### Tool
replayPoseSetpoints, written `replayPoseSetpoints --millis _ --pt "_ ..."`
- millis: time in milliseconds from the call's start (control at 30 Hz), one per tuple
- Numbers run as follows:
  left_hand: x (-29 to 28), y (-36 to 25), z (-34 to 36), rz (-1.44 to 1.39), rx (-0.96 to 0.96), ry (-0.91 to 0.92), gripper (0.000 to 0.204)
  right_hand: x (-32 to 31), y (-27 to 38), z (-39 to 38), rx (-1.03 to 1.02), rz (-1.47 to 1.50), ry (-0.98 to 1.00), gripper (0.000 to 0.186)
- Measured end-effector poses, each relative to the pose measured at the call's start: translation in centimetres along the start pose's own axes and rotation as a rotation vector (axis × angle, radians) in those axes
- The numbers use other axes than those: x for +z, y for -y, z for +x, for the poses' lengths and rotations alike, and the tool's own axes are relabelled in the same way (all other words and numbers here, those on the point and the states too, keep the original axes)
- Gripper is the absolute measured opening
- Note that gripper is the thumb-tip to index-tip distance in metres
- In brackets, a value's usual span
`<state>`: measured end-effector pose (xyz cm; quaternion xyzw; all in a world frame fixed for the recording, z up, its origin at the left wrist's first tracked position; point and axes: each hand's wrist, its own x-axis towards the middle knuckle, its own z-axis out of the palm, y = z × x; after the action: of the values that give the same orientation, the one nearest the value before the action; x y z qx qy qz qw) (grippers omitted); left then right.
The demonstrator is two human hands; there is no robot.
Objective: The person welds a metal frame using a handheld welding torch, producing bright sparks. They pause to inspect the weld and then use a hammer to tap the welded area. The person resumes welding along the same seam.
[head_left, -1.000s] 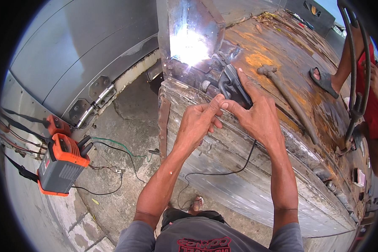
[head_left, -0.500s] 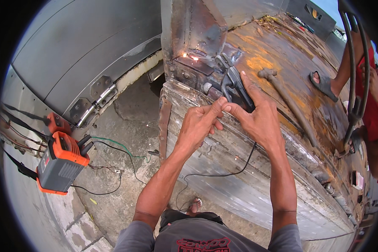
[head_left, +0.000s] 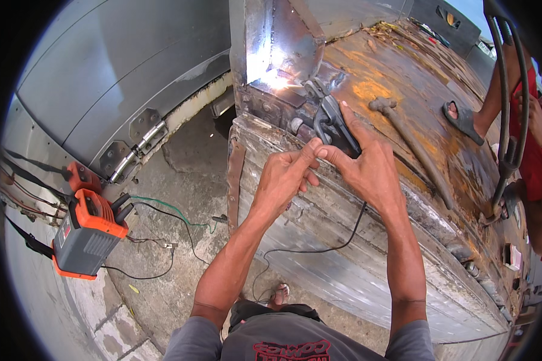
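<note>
My right hand (head_left: 373,171) is closed around a black welding electrode holder (head_left: 338,125), its index finger stretched along the side. The holder's jaws point toward the upright steel plate (head_left: 301,39). A glaring blue-white arc (head_left: 276,79) burns at the foot of that plate, and the electrode itself is lost in the glare. My left hand (head_left: 283,180) is closed, with its fingertips meeting the right thumb beside the holder's handle. Whatever those fingers may grip is hidden. From below the right hand a black cable (head_left: 343,245) droops across the weathered metal side.
A hammer (head_left: 417,150) lies on the rusty deck (head_left: 367,78). Someone in sandals (head_left: 464,122) stands at the right, near a bent metal bar (head_left: 504,156). An orange-and-grey welding machine (head_left: 89,237) hangs by the left wall, its cables trailing over the concrete floor (head_left: 180,150).
Small orange sparks at the plate's foot have become a bright arc lighting the plate and the grey panel at left. Both hands and the holder have shifted very slightly left.
</note>
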<state>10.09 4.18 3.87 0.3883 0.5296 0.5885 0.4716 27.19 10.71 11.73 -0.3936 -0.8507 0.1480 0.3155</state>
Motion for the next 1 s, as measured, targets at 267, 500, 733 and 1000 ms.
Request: replayPoseSetpoints --millis 267,500,733,1000 --pt "0.04 0.12 0.11 -0.053 -0.01 -0.004 0.073 0.17 -0.17 0.33 -0.01 0.007 0.004 0.092" --pt "-0.01 0.2 0.21 -0.045 0.003 -0.001 0.073 0.27 -0.23 0.25 0.017 0.0 0.015 0.093" --pt "-0.04 0.18 0.21 -0.012 -0.013 -0.007 0.071 -0.05 0.05 0.14 0.05 0.023 0.031 0.095" --pt "0.12 -0.14 0.1 -0.001 0.012 -0.003 0.071 0.01 -0.04 0.12 0.043 0.0 0.016 0.094"
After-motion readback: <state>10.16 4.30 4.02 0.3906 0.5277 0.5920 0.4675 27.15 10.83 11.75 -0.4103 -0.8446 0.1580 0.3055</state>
